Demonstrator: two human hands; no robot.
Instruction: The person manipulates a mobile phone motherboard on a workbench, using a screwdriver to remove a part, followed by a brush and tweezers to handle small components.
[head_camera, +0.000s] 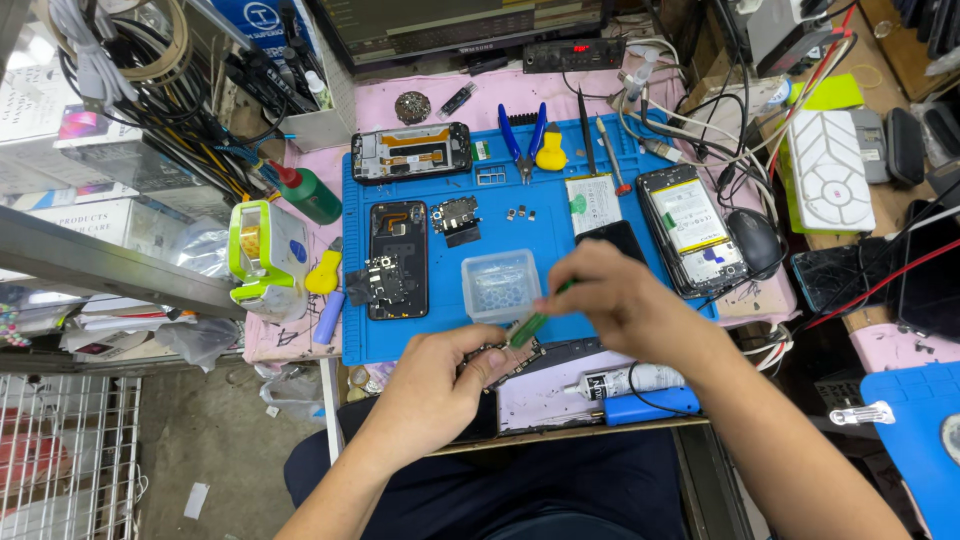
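Note:
My left hand (445, 385) grips a small dark circuit board (512, 358) near the front edge of the blue work mat (420, 340). My right hand (610, 295) pinches a thin green-handled tool (530, 322) whose tip rests on that board. A small clear plastic tray (500, 285) sits on the mat just beyond both hands. An opened black phone (397, 258) with a loose board lies to the left. Another opened phone (693, 230) showing its battery lies to the right.
A phone frame (411, 152), blue-handled pliers (524, 135), tweezers (586, 130) and a loose battery (594, 203) lie at the mat's far side. A white glue tube (625, 381) lies near me. A green bottle (308, 192), tape dispenser (262, 252), mouse (756, 240) and cables surround the mat.

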